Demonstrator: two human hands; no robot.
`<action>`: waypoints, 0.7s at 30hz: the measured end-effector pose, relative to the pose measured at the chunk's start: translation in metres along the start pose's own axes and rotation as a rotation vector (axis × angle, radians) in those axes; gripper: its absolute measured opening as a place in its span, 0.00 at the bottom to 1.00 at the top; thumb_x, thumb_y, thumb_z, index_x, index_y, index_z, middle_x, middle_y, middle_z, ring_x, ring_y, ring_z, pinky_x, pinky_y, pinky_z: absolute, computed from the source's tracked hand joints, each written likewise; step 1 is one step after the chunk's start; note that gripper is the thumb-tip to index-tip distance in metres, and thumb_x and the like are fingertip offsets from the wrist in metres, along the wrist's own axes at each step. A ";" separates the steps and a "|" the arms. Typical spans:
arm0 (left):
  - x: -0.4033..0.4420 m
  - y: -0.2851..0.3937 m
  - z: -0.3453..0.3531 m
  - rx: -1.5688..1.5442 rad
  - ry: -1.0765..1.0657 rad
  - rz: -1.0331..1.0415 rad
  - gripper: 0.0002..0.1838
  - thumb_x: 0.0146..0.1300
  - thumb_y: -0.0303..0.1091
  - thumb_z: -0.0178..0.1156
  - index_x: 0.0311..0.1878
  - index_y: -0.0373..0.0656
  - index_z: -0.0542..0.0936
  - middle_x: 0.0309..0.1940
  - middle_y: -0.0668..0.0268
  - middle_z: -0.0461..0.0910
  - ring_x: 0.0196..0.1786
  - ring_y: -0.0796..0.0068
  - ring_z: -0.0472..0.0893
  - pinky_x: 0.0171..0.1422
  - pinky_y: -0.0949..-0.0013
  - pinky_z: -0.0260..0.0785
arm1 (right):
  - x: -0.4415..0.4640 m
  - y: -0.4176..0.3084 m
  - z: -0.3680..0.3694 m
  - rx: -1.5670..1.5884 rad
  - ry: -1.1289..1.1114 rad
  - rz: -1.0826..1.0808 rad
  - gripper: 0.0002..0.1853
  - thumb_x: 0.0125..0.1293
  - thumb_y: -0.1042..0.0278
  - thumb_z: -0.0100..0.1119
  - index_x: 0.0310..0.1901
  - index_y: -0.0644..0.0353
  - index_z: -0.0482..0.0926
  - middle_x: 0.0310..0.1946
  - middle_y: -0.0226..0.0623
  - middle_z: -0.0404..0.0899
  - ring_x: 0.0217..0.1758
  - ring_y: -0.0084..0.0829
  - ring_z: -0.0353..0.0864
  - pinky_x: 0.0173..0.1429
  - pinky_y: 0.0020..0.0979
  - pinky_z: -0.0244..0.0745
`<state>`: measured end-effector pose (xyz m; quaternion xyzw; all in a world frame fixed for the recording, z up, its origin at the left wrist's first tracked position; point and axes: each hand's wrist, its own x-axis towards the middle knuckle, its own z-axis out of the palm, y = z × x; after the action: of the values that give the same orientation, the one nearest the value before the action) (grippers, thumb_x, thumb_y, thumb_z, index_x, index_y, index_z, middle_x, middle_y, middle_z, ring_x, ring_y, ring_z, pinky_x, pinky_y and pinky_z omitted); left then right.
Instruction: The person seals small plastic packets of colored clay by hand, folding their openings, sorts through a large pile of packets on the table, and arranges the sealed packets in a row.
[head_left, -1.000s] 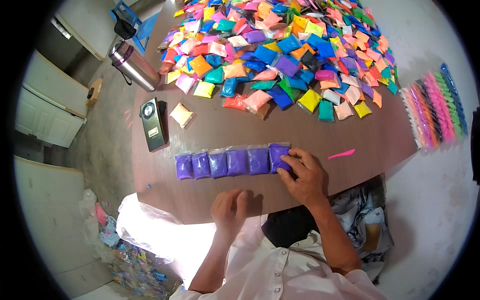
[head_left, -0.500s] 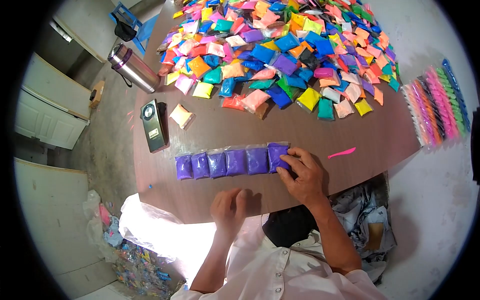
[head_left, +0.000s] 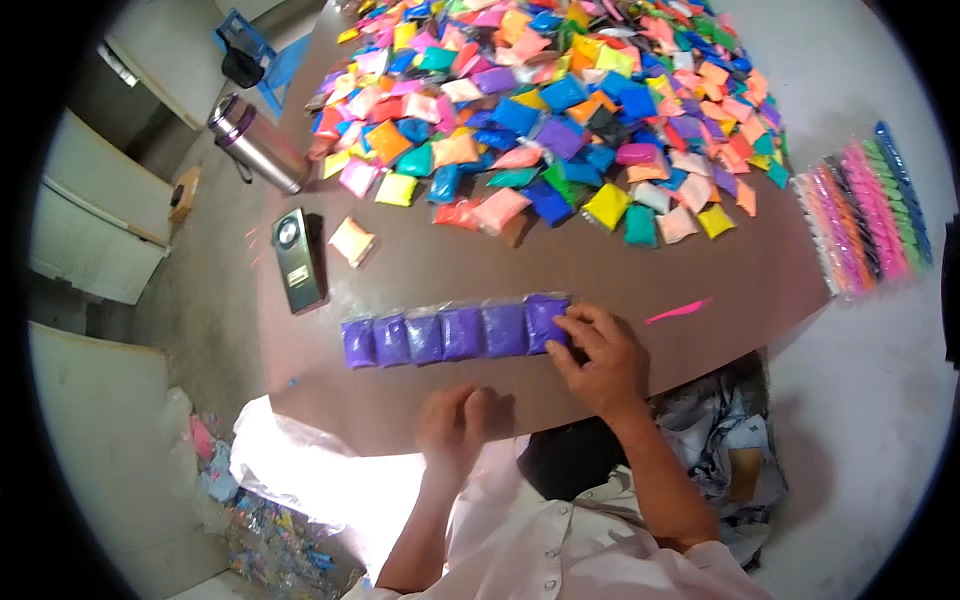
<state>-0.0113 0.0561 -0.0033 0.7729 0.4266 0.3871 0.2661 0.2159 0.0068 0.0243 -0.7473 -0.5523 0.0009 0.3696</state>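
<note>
Several purple packets [head_left: 462, 333] lie side by side in a row across the near part of the brown table. My right hand [head_left: 600, 358] has its thumb and fingers closed on the right edge of the rightmost purple packet [head_left: 545, 322], which rests on the table beside its neighbour. Close to the table's front edge, my left hand [head_left: 452, 422] is loosely curled below the row, touching none of the packets. Nothing shows in it. A pink plastic knife [head_left: 678, 311] lies to the right of my right hand.
A large heap of colourful packets [head_left: 560, 110] covers the table's far side. One peach packet [head_left: 352, 241] lies apart, near a dark phone-like device [head_left: 299, 262] and a steel thermos [head_left: 258, 145]. Bundled colourful strips in clear wrap [head_left: 865, 215] lie at the right edge.
The whole view has shifted slightly, with the table's contents appearing a little further left. My right hand stays on the rightmost purple packet, and my left hand remains curled near the edge.
</note>
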 end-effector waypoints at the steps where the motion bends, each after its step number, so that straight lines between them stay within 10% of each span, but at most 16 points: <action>1: -0.002 -0.002 0.001 0.009 0.000 0.001 0.02 0.68 0.25 0.67 0.40 0.37 0.84 0.32 0.56 0.83 0.31 0.61 0.81 0.37 0.63 0.71 | -0.003 0.000 0.002 0.051 0.001 0.050 0.15 0.56 0.69 0.76 0.47 0.56 0.88 0.48 0.37 0.84 0.48 0.39 0.86 0.51 0.36 0.83; 9: 0.002 0.004 -0.002 -0.025 0.018 0.053 0.02 0.67 0.24 0.66 0.40 0.36 0.83 0.30 0.58 0.82 0.30 0.61 0.79 0.35 0.62 0.69 | 0.005 0.006 -0.002 0.340 0.027 0.228 0.14 0.61 0.70 0.73 0.48 0.60 0.87 0.47 0.40 0.85 0.47 0.40 0.87 0.51 0.36 0.83; 21: 0.001 -0.001 0.002 -0.015 -0.012 0.057 0.03 0.66 0.25 0.65 0.38 0.36 0.81 0.30 0.57 0.80 0.30 0.55 0.76 0.34 0.56 0.67 | 0.104 0.070 -0.034 -0.181 0.099 -0.004 0.06 0.63 0.71 0.68 0.41 0.59 0.88 0.35 0.40 0.83 0.37 0.43 0.85 0.40 0.40 0.79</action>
<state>-0.0101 0.0573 -0.0052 0.7851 0.3999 0.3929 0.2634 0.3279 0.0653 0.0528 -0.7757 -0.5326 -0.0865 0.3273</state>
